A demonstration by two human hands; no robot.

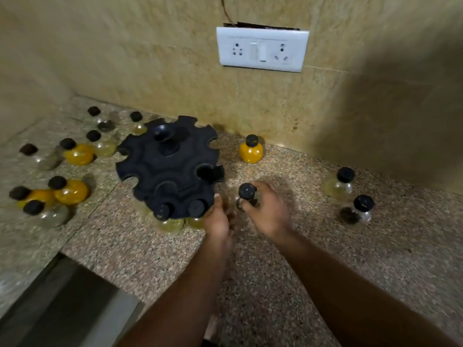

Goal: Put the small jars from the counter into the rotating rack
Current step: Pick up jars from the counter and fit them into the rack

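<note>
Two jars (167,220) hang in front slots of the rack (170,169). Right hand (266,212) grips a dark-capped jar (247,192) just beside the rack. Left hand (218,220): thumb on rack rim, fingers hidden, grip unclear.

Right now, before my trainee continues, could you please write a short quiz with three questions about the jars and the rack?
1. True or false: the right hand grips a jar.
2. How many jars hang at the near edge of the rack? A) none B) two C) six
3. Fill in: the jar nearest the socket holds a ____ filling. The socket is on the wall.
Key: 1 true; 2 B; 3 orange.
</note>
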